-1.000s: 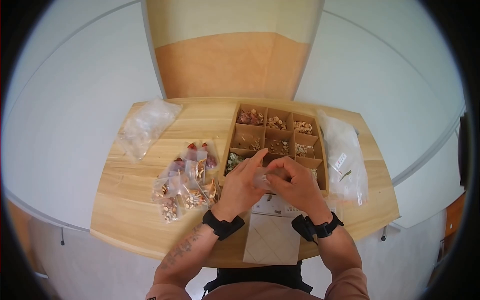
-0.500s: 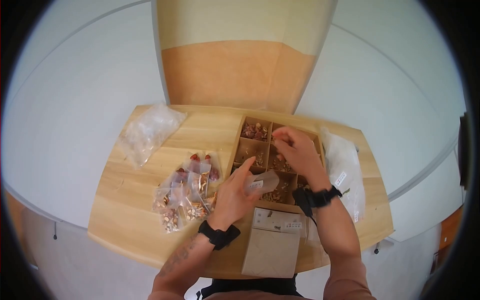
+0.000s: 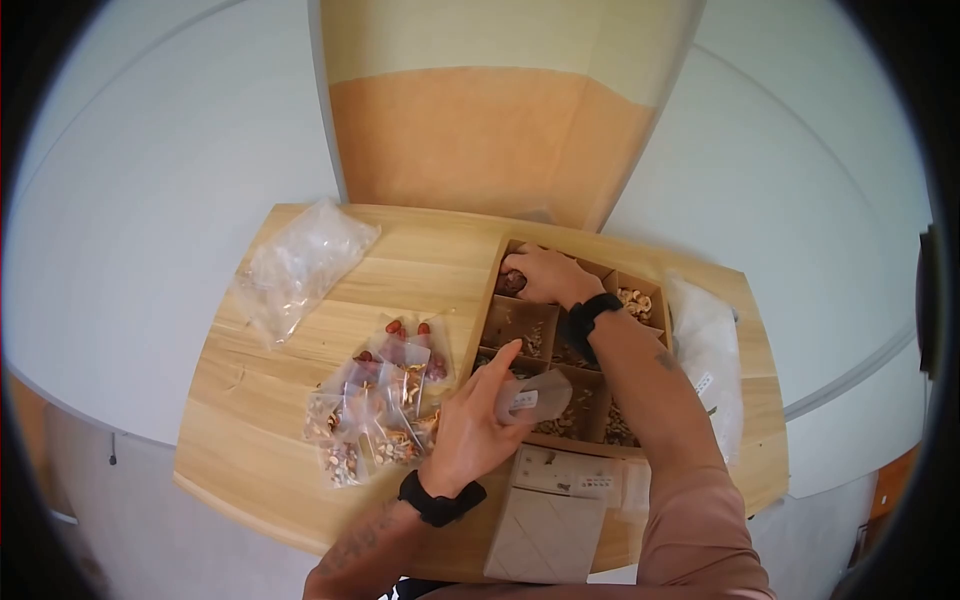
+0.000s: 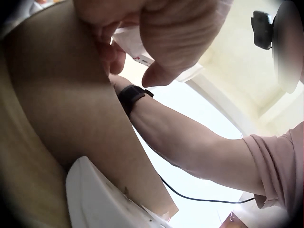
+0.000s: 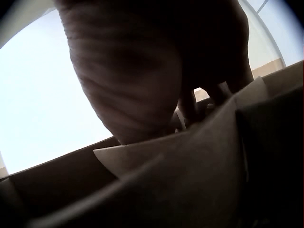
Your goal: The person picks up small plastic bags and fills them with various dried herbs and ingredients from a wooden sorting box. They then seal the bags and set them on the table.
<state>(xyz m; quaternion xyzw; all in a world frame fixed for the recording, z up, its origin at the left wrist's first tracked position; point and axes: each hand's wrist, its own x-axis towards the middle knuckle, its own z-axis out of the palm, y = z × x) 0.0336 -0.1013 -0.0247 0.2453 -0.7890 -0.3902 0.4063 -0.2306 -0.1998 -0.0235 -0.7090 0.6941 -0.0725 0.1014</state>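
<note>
In the head view my left hand [image 3: 474,425] holds a clear bag [image 3: 540,397] with a white label over the near part of the divided wooden box [image 3: 487,310]. My right hand [image 3: 548,275] reaches into the far left compartment, its fingertips at the dark reddish dried pieces [image 3: 511,284]; whether they pinch any is hidden. The left wrist view shows the bag [image 4: 129,42] between the fingers and thumb of my left hand [image 4: 175,35]. In the right wrist view the fingers of my right hand [image 5: 137,71] dip behind a cardboard divider [image 5: 199,156].
Several filled clear bags [image 3: 385,400] lie left of the box. A large plastic bag [image 3: 305,262] is at the table's back left, another [image 3: 705,345] right of the box. A pale booklet or flat box [image 3: 548,525] lies at the front edge, with small empty bags [image 3: 630,488] beside it.
My right hand has let go of the bag and moved forward and left into the far left compartment. My left hand keeps the bag, now tilted to the right.
</note>
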